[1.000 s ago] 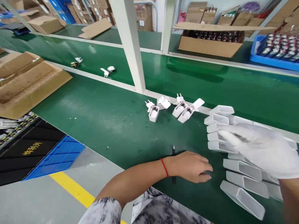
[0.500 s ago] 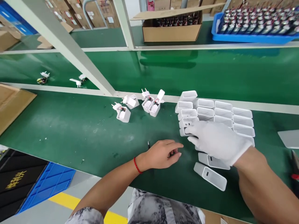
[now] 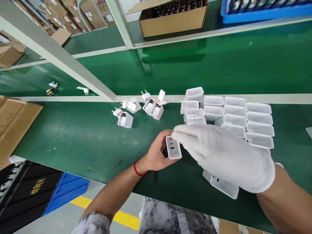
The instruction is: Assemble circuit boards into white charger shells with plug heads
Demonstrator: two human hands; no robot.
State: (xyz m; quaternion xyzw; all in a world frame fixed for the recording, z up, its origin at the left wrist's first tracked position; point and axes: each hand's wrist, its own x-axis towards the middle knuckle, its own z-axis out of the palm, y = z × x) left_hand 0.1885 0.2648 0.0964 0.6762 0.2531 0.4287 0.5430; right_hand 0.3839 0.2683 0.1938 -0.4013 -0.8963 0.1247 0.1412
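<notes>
My left hand (image 3: 158,152), bare with a red cord at the wrist, is closed around a white plastic charger housing (image 3: 174,152). The housing's open end faces up, and small slots show at its bottom. My right hand (image 3: 214,149), in a white glove, has its fingers pressed together over the housing's upper right corner; its thumb is hidden. Beneath and beyond the glove stand rows of similar empty housings (image 3: 213,112). One more housing (image 3: 225,187) lies tilted near the table's front edge, partly covered by the glove.
Several housings with plugs and wired parts (image 3: 125,120) stand left of centre by the back rail. A slanted white post (image 3: 60,61) rises at the left. On the shelf are a cardboard box (image 3: 173,22) and a blue tray (image 3: 265,16). Another cardboard box (image 3: 19,120) sits far left.
My right hand has lifted a housing from the near end of the left row and brought it left. My left hand has turned and closed around it. The view has shifted slightly.
</notes>
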